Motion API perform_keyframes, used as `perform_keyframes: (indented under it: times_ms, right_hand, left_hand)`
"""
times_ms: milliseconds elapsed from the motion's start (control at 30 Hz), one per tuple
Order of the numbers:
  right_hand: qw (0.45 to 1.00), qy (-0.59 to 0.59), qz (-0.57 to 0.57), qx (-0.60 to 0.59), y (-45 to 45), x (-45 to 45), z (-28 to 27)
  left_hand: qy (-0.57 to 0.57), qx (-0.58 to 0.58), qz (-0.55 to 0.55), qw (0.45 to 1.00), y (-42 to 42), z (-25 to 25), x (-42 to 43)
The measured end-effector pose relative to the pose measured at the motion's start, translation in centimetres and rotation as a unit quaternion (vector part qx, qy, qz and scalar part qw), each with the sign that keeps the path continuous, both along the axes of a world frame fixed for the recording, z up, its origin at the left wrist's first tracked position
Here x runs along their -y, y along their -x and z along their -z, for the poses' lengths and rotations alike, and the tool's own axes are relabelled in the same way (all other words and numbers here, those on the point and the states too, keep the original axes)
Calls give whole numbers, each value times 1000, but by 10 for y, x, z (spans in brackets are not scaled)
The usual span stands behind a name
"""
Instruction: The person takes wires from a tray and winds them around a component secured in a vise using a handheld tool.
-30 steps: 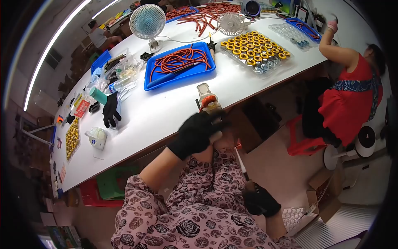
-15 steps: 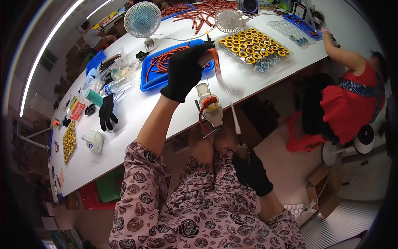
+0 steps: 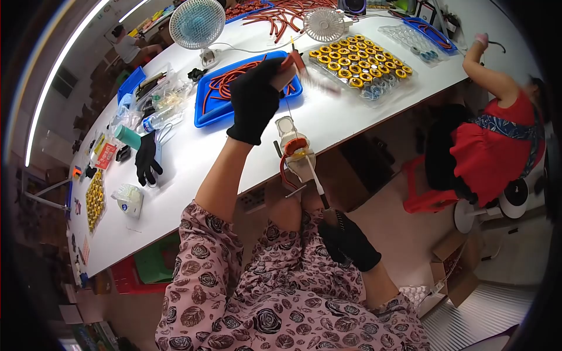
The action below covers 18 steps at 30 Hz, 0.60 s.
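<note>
My left hand, black-gloved and raised over the table's front edge, is closed on red wire, whose loose end is blurred by motion. Below it, a ring-shaped coil wound with orange-red wire sits in a pale holder at the table edge. A thin strand runs down from the left hand toward the coil. My right hand, also gloved in black, is wrapped round the dark handle of a slim tool with a white shaft. The shaft's tip reaches the coil; whether it passes inside the ring I cannot tell.
Behind my left hand lies a blue tray of red wires. Yellow rings fill a clear plastic tray. Two fans stand further back. Leftward are a spare black glove and a bottle. A person in red sits at right.
The white-shafted tool has moved left and up with my right hand, its tip now at the coil. My left hand has shifted slightly left, and the wire's loose end has swung upward.
</note>
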State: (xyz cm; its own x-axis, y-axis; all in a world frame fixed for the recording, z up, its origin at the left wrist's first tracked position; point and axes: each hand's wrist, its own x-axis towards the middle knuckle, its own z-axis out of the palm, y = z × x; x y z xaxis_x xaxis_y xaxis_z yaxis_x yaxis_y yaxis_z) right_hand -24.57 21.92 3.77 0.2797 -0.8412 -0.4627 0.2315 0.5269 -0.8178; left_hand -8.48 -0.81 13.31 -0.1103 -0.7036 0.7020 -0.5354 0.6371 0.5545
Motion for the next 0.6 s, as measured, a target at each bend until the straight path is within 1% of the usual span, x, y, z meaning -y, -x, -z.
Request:
perform_keyframes:
  times_ms: [33, 67, 100, 133, 167, 200, 267, 300, 333, 367, 400, 433, 467, 533, 600]
  right_hand:
    - [1000, -5, 6, 14, -1, 1, -1]
    - [1000, -5, 6, 13, 0, 2, 1]
    - [1000, -7, -10, 22, 1, 3, 5]
    - [999, -8, -26, 32, 2, 4, 6]
    - [999, -6, -26, 31, 2, 4, 5]
    - [1000, -4, -17, 26, 3, 3, 2]
    - [1000, -5, -8, 20, 4, 0, -3]
    - [1000, -10, 3, 26, 5, -1, -5]
    - [999, -14, 12, 33, 5, -1, -5]
    - [999, -15, 10, 33, 6, -1, -2]
    - [999, -19, 2, 51, 8, -1, 3]
    - [997, -24, -6, 68, 9, -2, 6]
    - [997, -26, -6, 67, 9, -3, 5]
    - [996, -26, -7, 83, 10, -3, 0]
    - [997, -19, -2, 70, 12, -6, 1]
  left_hand:
    - [-80, -92, 27, 992, -1, 9, 11]
    - [-80, -93, 27, 992, -4, 20, 16]
    - [-191, -190, 62, 961, -8, 31, 20]
    - [-296, -282, 98, 907, -10, 36, 22]
    - [-309, -293, 90, 900, -10, 42, 22]
    - [-308, -293, 91, 901, -9, 38, 19]
    - [-206, -272, 64, 938, -4, 21, 9]
    - [-145, -173, 42, 973, -3, 11, 5]
    - [-145, -173, 41, 973, 4, 8, 1]
    - [-29, -119, 123, 985, 15, 7, -3]
    - [88, -62, 203, 973, 23, 5, -8]
    - [169, 105, 127, 972, 26, -5, -16]
    - [244, 267, 48, 931, 29, -13, -24]
    - [246, 256, 54, 933, 39, -14, -20]
    - [222, 218, 88, 946, 36, -18, -15]
